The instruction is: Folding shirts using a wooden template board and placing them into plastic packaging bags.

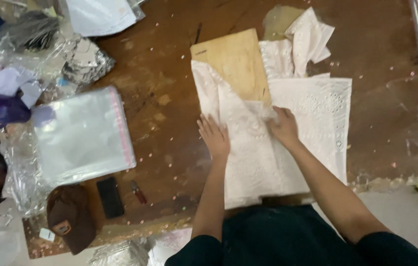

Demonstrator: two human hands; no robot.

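A white lace-patterned cloth (pixel 312 123) lies spread on a brown wooden table (pixel 169 98), partly folded over a flat tan wooden board (pixel 233 61). My left hand (pixel 215 136) rests flat, fingers apart, on the folded left part of the cloth. At the fold near the board's lower edge, my right hand (pixel 283 126) presses with its fingers curled on the fabric. More white lace fabric (pixel 307 39) sits crumpled beyond the board.
A stack of clear plastic bags with a pink strip (pixel 83 135) lies at the left. A brown cap (pixel 68 216), a black phone (pixel 109 197) and a small red lighter (pixel 138 192) sit near the front edge. Crumpled plastic and paper fill the far left.
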